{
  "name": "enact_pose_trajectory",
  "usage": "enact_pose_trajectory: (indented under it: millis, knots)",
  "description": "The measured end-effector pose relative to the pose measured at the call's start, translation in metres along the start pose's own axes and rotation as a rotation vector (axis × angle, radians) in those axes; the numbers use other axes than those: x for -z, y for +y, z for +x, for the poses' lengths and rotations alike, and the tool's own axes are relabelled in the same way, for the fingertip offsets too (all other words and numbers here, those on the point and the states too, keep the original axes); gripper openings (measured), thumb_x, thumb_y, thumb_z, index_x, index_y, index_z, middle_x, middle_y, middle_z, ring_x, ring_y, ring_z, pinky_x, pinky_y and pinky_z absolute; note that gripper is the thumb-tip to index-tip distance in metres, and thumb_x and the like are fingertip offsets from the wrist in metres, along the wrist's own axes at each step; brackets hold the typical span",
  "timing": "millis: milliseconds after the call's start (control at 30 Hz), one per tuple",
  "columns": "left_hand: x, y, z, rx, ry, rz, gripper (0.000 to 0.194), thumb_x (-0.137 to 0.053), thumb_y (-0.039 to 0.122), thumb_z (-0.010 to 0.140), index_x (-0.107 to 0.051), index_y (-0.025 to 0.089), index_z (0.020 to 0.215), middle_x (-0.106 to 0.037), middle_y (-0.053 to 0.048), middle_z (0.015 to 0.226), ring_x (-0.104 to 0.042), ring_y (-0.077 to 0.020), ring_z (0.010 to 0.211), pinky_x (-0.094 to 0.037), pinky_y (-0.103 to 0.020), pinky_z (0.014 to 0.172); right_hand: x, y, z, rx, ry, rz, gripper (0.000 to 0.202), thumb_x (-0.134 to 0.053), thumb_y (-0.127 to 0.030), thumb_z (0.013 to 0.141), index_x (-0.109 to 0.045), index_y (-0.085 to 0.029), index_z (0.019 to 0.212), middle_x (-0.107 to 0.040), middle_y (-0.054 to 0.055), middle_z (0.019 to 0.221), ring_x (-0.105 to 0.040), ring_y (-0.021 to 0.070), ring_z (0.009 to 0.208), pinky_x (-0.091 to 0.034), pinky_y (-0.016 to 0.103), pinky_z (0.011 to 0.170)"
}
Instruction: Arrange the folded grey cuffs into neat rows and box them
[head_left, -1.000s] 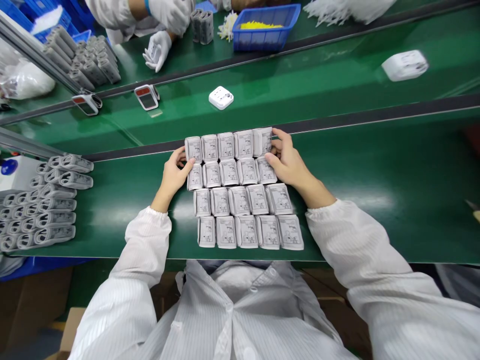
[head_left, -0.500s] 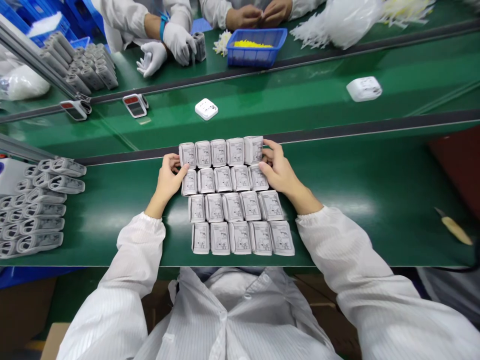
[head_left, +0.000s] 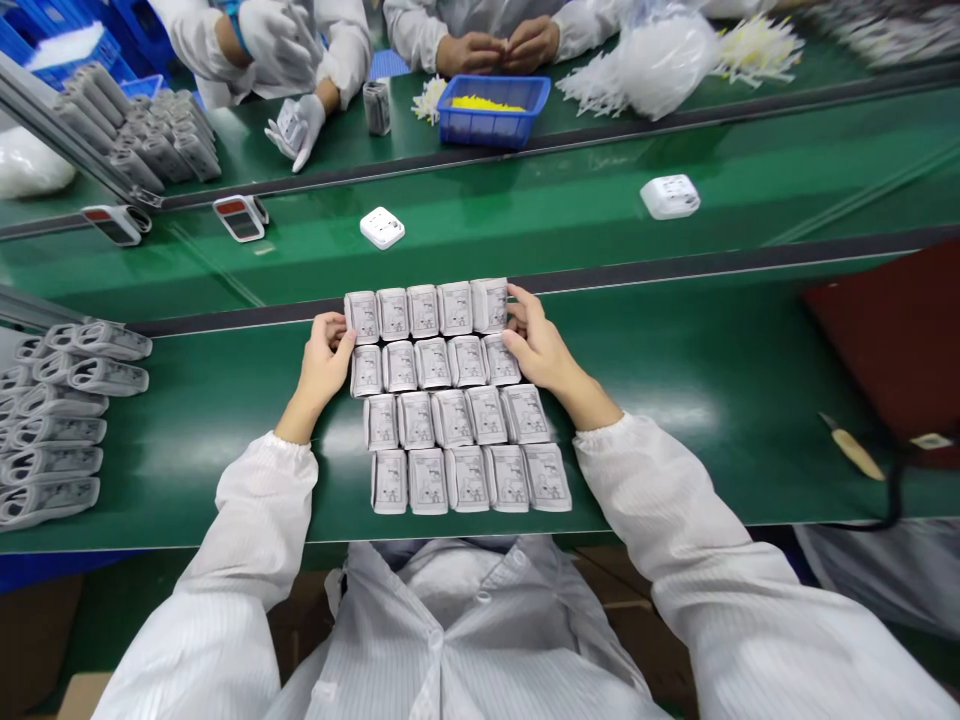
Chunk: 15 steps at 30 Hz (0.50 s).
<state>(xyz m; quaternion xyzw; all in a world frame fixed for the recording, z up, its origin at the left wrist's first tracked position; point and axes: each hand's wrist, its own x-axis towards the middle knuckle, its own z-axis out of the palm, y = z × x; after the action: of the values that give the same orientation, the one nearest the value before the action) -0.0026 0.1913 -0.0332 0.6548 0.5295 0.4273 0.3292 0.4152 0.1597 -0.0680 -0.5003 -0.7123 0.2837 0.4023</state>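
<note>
Folded printed paper leaflets (head_left: pixel 451 418) lie face up in several rows on the green bench, each with line drawings and small print. My left hand (head_left: pixel 322 365) is at the left end of the farthest row, fingers curled and thumb against the end leaflet (head_left: pixel 361 318). At the opposite end, my right hand (head_left: pixel 546 350) has its fingers and thumb against the rightmost leaflet (head_left: pixel 490 306). Between them the two hands hold that row from its sides. The nearer rows lie untouched.
Standing folded leaflets (head_left: pixel 60 430) are bunched at left. On the right lie a wooden-handled pointed tool (head_left: pixel 855 450) and a dark red board (head_left: pixel 892 340). White devices (head_left: pixel 382 228) sit on the green strip beyond. Across it, co-workers handle items near a blue basket (head_left: pixel 491 115) of yellow pieces.
The view has shifted slightly, so most things appear farther left. My hands keep their places at the row's ends. A co-worker's gloved hand has let go of a grey bundle, which now stands alone.
</note>
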Motion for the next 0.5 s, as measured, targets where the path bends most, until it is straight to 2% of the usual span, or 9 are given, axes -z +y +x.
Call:
enact_pose_trajectory:
  millis: [267, 500]
  knots:
    - [-0.001, 0.000, 0.000, -0.003, 0.005, 0.003, 0.037, -0.071, 0.057, 0.108, -0.059, 0.029, 0.127, -0.080, -0.005, 0.107, -0.079, -0.0206, 0.095, -0.060, -0.036, 0.087, 0.001, -0.008, 0.001, 0.066, 0.017, 0.076, 0.088, -0.052, -0.087, 0.106, -0.034, -0.034, 0.175, -0.072, 0.017, 0.154, -0.069, 0.0257, 0.085, -0.065, 0.052, 0.082]
    - [-0.001, 0.004, -0.001, -0.011, 0.016, 0.010, 0.039, -0.073, 0.060, 0.106, -0.060, 0.029, 0.126, -0.082, -0.005, 0.109, -0.079, -0.0204, 0.094, -0.060, -0.036, 0.085, 0.005, -0.014, 0.002, 0.067, 0.027, 0.048, 0.095, -0.053, -0.090, 0.104, -0.038, -0.035, 0.180, -0.072, 0.016, 0.156, -0.071, 0.0242, 0.081, -0.066, 0.050, 0.077]
